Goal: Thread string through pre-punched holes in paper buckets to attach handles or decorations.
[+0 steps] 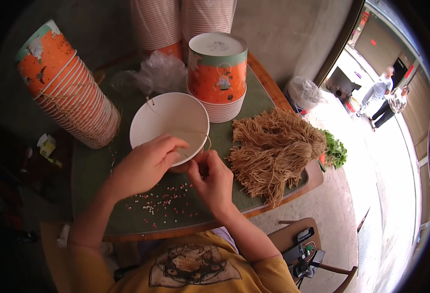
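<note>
A white-lined paper bucket (149,117) tilts toward me over the table, its open mouth up. My left hand (146,163) is closed over its near left rim, with the fingertips reaching inside. My right hand (214,180) is pinched at the right outer side of the rim. A thin tan cord (208,140) loops over the rim there and runs down to those fingers; its end is hidden by them. Another short bit of cord (150,99) pokes through the far rim. Small red and white beads (162,201) lie scattered below my hands.
Beyond stands an upside-down stack of orange buckets (218,80); a leaning stack with cords (68,85) rises left. A tan cord bundle (276,146) covers the table's right side, near green leaves (336,150). Crumpled clear plastic (159,73) lies behind. Two people (385,95) stand outside.
</note>
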The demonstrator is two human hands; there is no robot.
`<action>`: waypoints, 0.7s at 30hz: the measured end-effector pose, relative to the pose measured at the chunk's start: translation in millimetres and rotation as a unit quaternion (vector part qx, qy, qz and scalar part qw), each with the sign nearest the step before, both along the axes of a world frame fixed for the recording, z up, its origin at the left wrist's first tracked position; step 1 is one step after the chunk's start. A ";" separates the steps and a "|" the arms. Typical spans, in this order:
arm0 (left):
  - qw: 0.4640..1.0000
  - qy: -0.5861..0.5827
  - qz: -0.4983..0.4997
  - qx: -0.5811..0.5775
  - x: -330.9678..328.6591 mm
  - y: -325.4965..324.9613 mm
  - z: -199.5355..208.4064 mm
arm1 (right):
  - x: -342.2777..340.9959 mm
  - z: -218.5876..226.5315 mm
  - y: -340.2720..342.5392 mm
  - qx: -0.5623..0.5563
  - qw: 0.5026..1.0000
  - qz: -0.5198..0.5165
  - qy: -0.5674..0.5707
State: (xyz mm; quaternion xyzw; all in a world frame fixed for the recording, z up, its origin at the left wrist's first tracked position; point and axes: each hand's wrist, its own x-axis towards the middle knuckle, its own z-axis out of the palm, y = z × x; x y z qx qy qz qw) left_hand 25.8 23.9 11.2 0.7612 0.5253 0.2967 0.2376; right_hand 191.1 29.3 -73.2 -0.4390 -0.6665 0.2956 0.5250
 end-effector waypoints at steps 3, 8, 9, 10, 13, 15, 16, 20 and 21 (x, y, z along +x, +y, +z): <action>0.976 -0.013 -0.076 -0.202 -2.8 22.3 10.3 | 0.0 2.1 0.3 -0.014 1.000 0.001 -0.001; 0.982 0.025 -0.066 -0.174 -2.8 27.8 5.7 | 5.6 8.1 0.4 -0.011 0.999 0.039 -0.019; 0.989 0.041 -0.046 -0.136 -1.1 24.1 6.0 | 9.7 9.7 0.2 -0.009 0.999 0.038 -0.020; 0.995 0.038 -0.027 -0.087 1.1 20.7 4.6 | 15.8 11.4 0.4 0.009 0.999 0.035 -0.037; 0.999 0.009 -0.032 0.032 1.4 19.5 -0.4 | 28.0 17.9 5.6 0.055 0.997 0.028 -0.054; 0.998 -0.016 -0.039 0.049 3.3 21.1 -0.9 | 27.8 33.3 10.3 0.010 0.999 0.049 -0.011; 0.996 -0.038 -0.049 0.062 4.1 21.5 -1.2 | 26.0 36.5 13.4 0.013 0.999 0.048 -0.013; 0.996 -0.042 -0.064 0.048 2.7 25.6 -4.2 | 13.3 38.2 22.5 -0.075 0.992 0.106 0.004; 0.993 -0.096 -0.066 0.017 1.1 26.7 -9.6 | 12.6 37.0 24.6 -0.123 0.985 0.116 0.039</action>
